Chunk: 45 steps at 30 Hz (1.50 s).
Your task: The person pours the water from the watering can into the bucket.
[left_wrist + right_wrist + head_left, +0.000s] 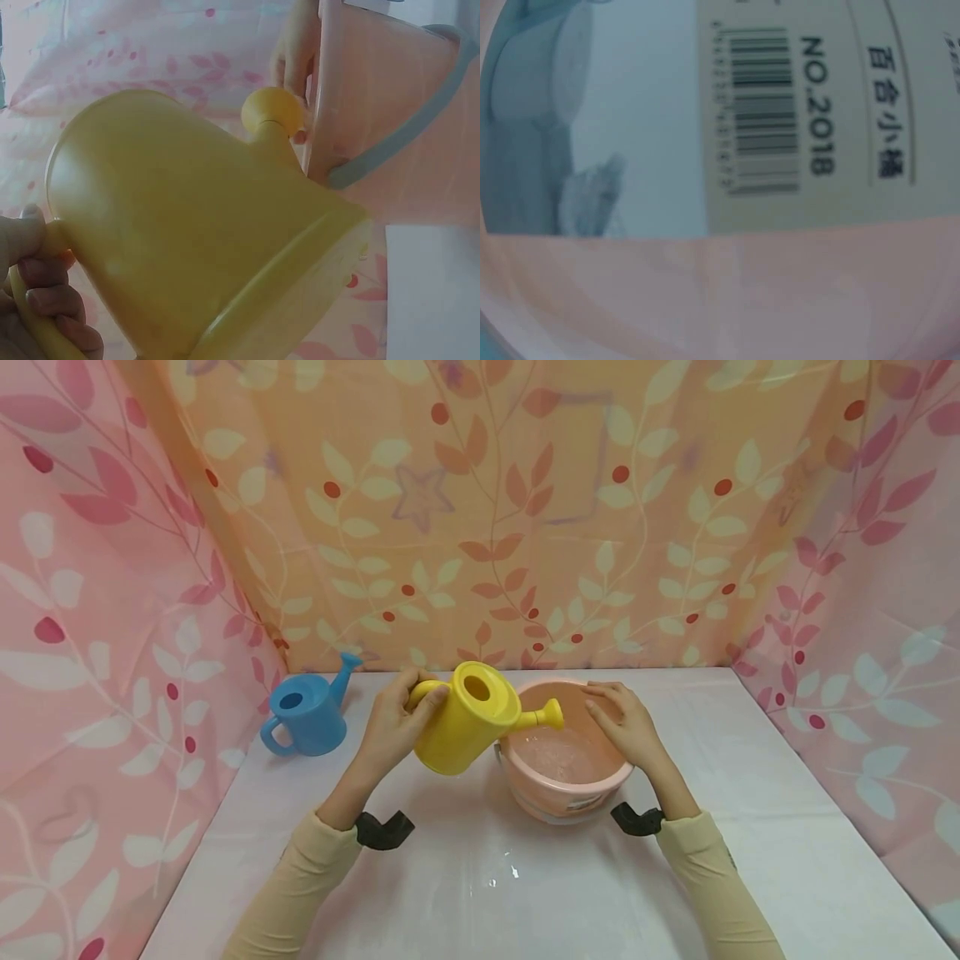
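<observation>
My left hand (393,722) grips the handle of a yellow watering can (459,733), held tilted to the right beside a pink bucket (555,792). Its round spout head (553,713) hangs over the bucket's opening. Clear water (558,752) lies inside the bucket. My right hand (632,727) holds the bucket's rim on the right side, with the thumb on the inner wall. The left wrist view shows the can's body (180,217) large and the bucket's grey handle (412,139) hanging down. Close up in the right wrist view is a printed barcode label (765,112) on the bucket.
A blue watering can (309,718) stands at the table's back left, its spout pointing right. Small wet drops (513,868) shine on the white tabletop (465,910) near the front. Leaf-patterned cloth (487,527) encloses the back and both sides.
</observation>
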Motion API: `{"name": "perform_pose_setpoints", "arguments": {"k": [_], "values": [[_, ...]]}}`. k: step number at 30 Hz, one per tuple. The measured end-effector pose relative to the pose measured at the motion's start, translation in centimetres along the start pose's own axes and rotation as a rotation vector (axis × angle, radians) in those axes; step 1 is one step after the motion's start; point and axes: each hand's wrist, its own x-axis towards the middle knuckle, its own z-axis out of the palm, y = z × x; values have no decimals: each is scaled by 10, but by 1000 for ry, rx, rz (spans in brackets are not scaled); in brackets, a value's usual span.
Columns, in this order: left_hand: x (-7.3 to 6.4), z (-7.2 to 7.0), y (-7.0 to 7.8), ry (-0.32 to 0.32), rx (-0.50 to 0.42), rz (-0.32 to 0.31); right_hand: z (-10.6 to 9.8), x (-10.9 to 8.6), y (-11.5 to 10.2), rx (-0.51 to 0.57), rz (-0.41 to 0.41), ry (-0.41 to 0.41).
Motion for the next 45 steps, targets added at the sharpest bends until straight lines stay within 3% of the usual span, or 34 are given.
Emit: {"name": "perform_pose_setpoints", "arguments": {"k": [24, 27, 31, 34, 45], "values": [[6, -1, 6, -42, 54, -14, 0, 1, -1, 6, 30, -15], [4, -3, 21, -52, 63, -28, -1, 0, -1, 5, 35, -19], [5, -4, 24, -59, 77, -31, -1, 0, -1, 8, 38, -17], [8, -2, 9, -57, 77, -15, 0, 1, -1, 9, 35, -17], [9, -2, 6, -74, 89, -8, 0, 0, -1, 12, 31, -14]]}}
